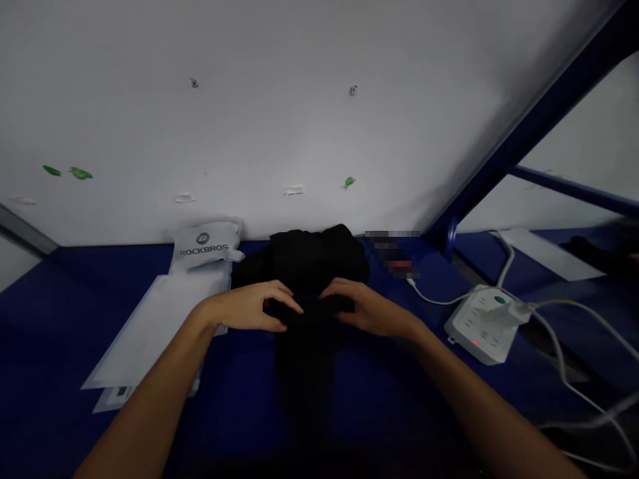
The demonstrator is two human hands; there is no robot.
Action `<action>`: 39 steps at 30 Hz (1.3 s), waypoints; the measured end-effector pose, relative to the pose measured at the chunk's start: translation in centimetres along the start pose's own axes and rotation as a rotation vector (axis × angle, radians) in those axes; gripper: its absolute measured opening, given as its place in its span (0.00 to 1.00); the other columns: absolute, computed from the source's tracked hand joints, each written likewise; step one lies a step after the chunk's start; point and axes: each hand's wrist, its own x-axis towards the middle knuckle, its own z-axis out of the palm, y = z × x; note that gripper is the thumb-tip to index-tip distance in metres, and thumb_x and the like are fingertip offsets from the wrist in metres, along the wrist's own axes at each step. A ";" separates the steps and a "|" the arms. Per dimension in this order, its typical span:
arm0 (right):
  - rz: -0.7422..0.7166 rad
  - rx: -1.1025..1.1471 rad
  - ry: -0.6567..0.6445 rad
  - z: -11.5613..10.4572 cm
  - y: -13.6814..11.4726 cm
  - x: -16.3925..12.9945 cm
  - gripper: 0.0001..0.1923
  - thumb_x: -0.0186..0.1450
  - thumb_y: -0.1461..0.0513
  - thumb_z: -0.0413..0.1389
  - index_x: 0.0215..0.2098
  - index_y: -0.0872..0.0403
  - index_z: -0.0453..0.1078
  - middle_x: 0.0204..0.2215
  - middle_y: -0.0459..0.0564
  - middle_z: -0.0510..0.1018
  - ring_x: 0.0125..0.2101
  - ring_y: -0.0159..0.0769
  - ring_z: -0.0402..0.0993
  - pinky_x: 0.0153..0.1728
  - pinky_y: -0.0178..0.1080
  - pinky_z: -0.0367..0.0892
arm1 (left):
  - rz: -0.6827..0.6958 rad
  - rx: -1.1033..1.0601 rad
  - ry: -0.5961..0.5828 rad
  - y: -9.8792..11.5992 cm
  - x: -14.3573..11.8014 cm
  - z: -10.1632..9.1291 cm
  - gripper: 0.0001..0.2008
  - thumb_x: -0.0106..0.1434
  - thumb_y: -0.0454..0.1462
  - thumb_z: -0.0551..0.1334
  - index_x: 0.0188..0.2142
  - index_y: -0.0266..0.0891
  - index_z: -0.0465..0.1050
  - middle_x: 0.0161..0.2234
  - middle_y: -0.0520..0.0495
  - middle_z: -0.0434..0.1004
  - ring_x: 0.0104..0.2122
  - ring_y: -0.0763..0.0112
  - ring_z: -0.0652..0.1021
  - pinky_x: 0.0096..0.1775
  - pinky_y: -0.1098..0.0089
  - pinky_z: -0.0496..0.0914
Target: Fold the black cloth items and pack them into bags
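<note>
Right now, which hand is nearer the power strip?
Right. The right hand is to the left of the power strip, with a gap between them. The left hand is farther left, beyond the right hand.

Black bundle point(319, 256) was matt cloth. Blue tabletop point(44, 313) looked smooth. White power strip point(476, 332) was smooth plastic. White wall point(274, 126) looked matt, its pale patches point(294, 190) rough.
</note>
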 end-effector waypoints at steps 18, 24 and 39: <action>0.262 0.188 -0.194 0.1 -2.0 -0.2 0.28 0.65 0.46 0.58 0.59 0.50 0.67 0.50 0.52 0.77 0.48 0.44 0.73 0.50 0.46 0.66 | -0.067 0.077 0.094 1.9 0.4 2.2 0.16 0.53 0.42 0.68 0.39 0.45 0.66 0.38 0.52 0.71 0.33 0.67 0.72 0.28 0.70 0.64; 0.120 0.073 -0.110 0.6 -2.6 -0.2 0.25 0.56 0.61 0.65 0.52 0.52 0.69 0.46 0.51 0.74 0.45 0.42 0.72 0.49 0.43 0.66 | -0.056 0.060 0.119 2.0 0.8 2.3 0.21 0.51 0.37 0.66 0.45 0.46 0.64 0.44 0.51 0.69 0.38 0.67 0.73 0.34 0.70 0.67; -0.257 -0.292 0.009 2.4 -3.5 -0.6 0.20 0.58 0.72 0.60 0.47 0.52 0.72 0.41 0.51 0.67 0.41 0.39 0.64 0.43 0.41 0.64 | 0.021 0.093 -0.047 1.1 0.3 1.1 0.23 0.48 0.25 0.54 0.42 0.44 0.71 0.41 0.50 0.72 0.35 0.68 0.72 0.34 0.70 0.64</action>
